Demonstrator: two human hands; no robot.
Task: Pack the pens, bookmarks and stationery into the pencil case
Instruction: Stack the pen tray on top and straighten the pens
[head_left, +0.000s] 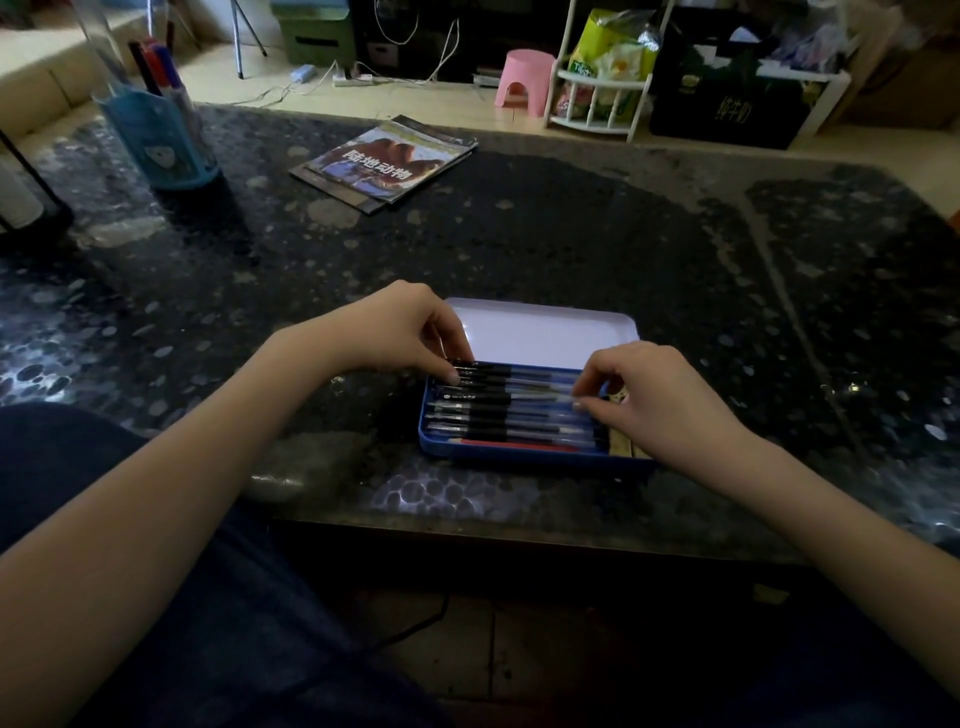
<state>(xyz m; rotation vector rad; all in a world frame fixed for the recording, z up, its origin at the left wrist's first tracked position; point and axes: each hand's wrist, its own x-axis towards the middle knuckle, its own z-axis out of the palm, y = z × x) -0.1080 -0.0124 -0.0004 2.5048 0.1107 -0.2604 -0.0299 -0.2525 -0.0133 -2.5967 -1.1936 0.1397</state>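
A blue tin pencil case (498, 453) lies open near the table's front edge, its pale lid (545, 332) folded back. Several pens (498, 410) with black grips lie side by side in the tray, with a red pencil (519, 442) along the near wall. My left hand (400, 327) pinches the left ends of the far pens. My right hand (660, 400) pinches the right end of a pen in the middle rows. A yellowish flat piece, perhaps bookmarks (626, 448), shows at the tray's right end, partly under my right hand.
A blue pen holder (161, 140) with markers stands at the far left of the dark speckled table (727, 291). Booklets (387, 161) lie at the far middle. A dark stand (31, 208) sits at the left edge. Beyond the table are a pink stool (522, 78) and a white rack (597, 88).
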